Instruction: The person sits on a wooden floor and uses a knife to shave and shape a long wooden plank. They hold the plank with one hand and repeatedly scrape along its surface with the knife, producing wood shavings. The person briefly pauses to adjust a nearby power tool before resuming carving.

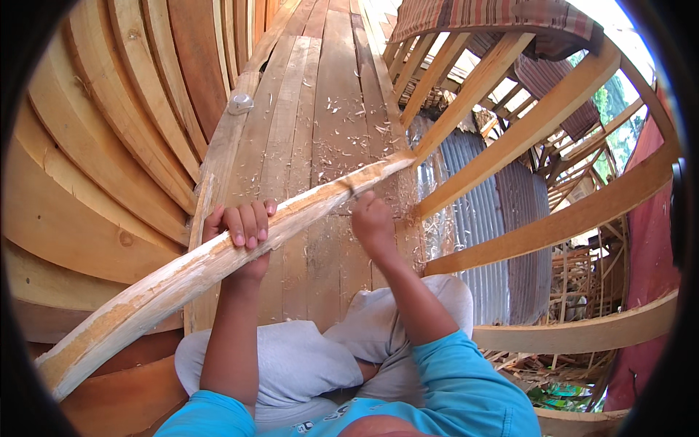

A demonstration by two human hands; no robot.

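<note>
A long, peeled, slightly curved wooden pole (171, 280) slants across in front of me, from the lower left up to the right, over my crossed legs. My left hand (251, 224) is closed round the pole near its middle, fingers over the top. My right hand (373, 218) is a fist just below the pole's upper right part. Out of that fist a small dark tool (350, 189) reaches to the pole's side. Most of this tool is hidden in the fist, so its exact kind does not show.
Wood shavings (342, 131) lie scattered over the plank floor (291, 109). A small clear object (240, 104) sits by the left planks. Curved timber ribs (531, 138) rise on the right, with corrugated metal sheets (484, 218) beyond. Close-set curved boards (109, 146) form the left wall.
</note>
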